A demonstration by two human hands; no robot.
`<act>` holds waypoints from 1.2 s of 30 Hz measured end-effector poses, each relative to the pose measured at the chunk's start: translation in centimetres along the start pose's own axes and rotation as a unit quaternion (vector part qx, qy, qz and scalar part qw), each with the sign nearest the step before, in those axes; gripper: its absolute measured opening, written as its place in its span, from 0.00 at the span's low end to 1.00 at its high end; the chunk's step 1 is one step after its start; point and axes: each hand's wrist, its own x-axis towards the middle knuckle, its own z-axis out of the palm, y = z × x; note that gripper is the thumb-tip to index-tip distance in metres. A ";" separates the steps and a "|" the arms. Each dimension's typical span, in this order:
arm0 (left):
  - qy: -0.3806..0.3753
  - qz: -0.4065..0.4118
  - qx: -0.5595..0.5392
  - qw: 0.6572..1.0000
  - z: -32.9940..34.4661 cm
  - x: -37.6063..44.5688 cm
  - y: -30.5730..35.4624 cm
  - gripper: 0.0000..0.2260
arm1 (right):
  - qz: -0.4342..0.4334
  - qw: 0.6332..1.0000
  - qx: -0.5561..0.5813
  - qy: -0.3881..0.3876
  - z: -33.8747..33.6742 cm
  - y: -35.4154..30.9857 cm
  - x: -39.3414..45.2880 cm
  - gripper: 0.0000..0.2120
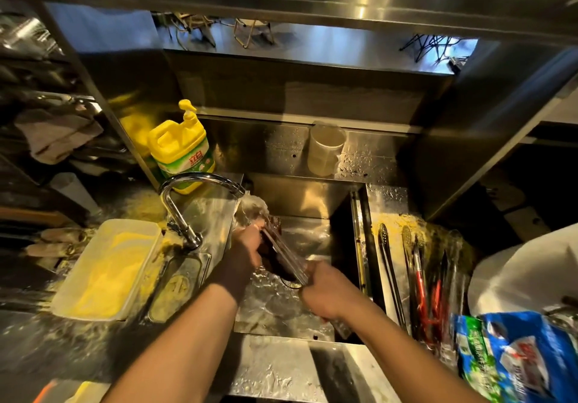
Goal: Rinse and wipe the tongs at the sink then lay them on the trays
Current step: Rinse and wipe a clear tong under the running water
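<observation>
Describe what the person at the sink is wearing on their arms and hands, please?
Nothing that shows. Both forearms are bare up to the frame's lower edge, with no sleeves in view. The left hand and right hand carry no gloves, and no watch, bracelet or ring is visible, though the picture is blurred.

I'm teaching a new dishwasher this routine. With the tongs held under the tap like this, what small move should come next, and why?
Probably keep rubbing along the tongs toward the handle end. The left hand works the tips under the running faucet, while the right hand grips the other end over the sink, so only the tip end looks rinsed. More tongs wait on the right.
</observation>
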 end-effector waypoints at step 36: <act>-0.004 0.081 0.222 0.972 -2.0 -2.8 -2.8 0.10 | 0.074 0.869 -0.430 0.234 -4.9 1.6 -0.8 0.37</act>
